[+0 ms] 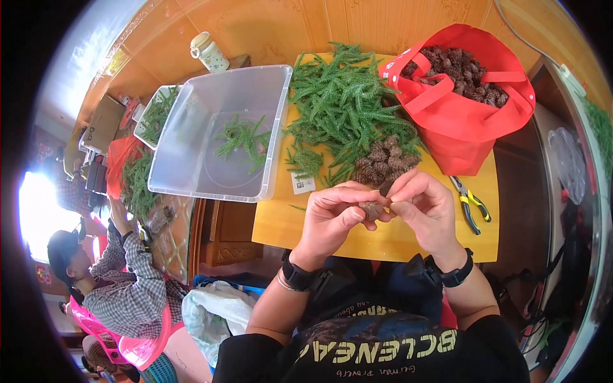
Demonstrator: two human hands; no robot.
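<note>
In front of my chest, my left hand [337, 216] is closed round a brown pine cone [371, 210], held between thumb and fingers. My right hand [426, 207] meets it from the right, thumb and forefinger pinched together at the cone's edge. Whatever is in that pinch is too small to make out. Just beyond my hands, a small heap of pine cones [385, 159] lies on the yellow table [281, 225]. Green artificial pine sprigs [345, 102] are piled behind and left of the heap. Yellow-and-black pliers [470, 204] lie right of my right hand.
A red bag [450, 140] full of pine cones stands at the table's back right. On the left is a clear plastic bin [191, 156] with a few sprigs inside. A co-worker in a checked shirt [131, 300] sits at far left. A white plastic bag [217, 309] is near my left elbow.
</note>
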